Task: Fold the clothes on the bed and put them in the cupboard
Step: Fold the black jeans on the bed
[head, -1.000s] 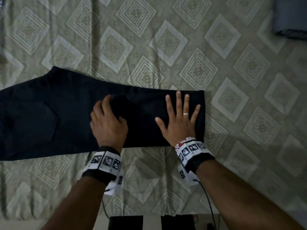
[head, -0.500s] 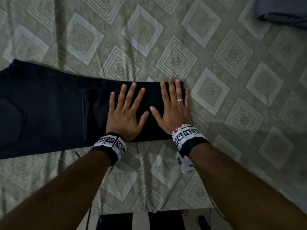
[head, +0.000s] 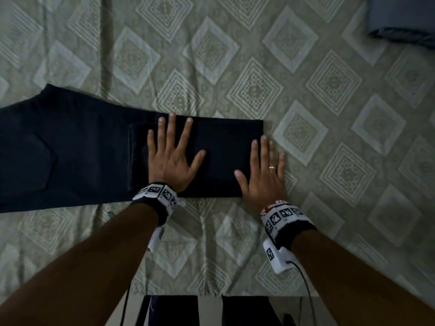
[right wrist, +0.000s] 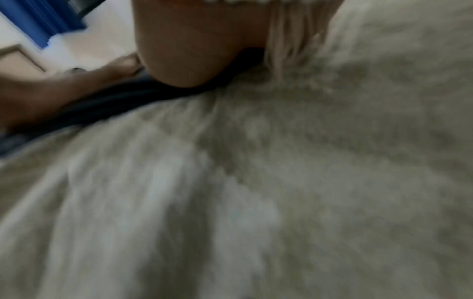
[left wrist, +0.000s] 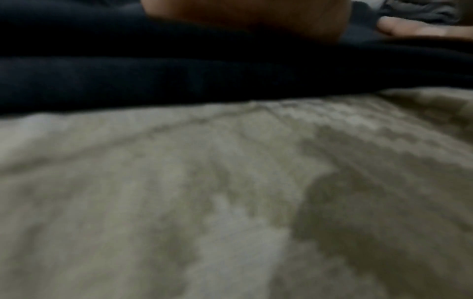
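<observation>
**Both palms flat on folded trousers**

Flat out on the bed (head: 235,55): dark trousers (head: 82,149), lengthwise left to right, leg end doubled back over itself into a thicker slab on the right. Pressed down on that slab, left hand (head: 170,158), fingers straight and fanned, thumb out to the right, palm squarely on cloth, gripping nothing. Over at the slab's right edge, right hand (head: 263,172), also flat and straight-fingered, thumb on the cloth, outer fingers spilling off onto the bedspread, ring (head: 271,167) on one finger. No pinch, no curl, nothing held by either. Between the two hands, a bare stretch of folded cloth. Left of the left hand, the fold's edge running across the trousers, then the single layer with a back pocket (head: 30,161) out toward the frame's left side. From the left wrist, blurred: dark cloth (left wrist: 179,70) stacked in layers above the bedspread. From the right wrist, blurred too: heel of the palm on the cloth's corner (right wrist: 153,95). Far top right, a grey folded item (head: 404,17), well apart.
</observation>
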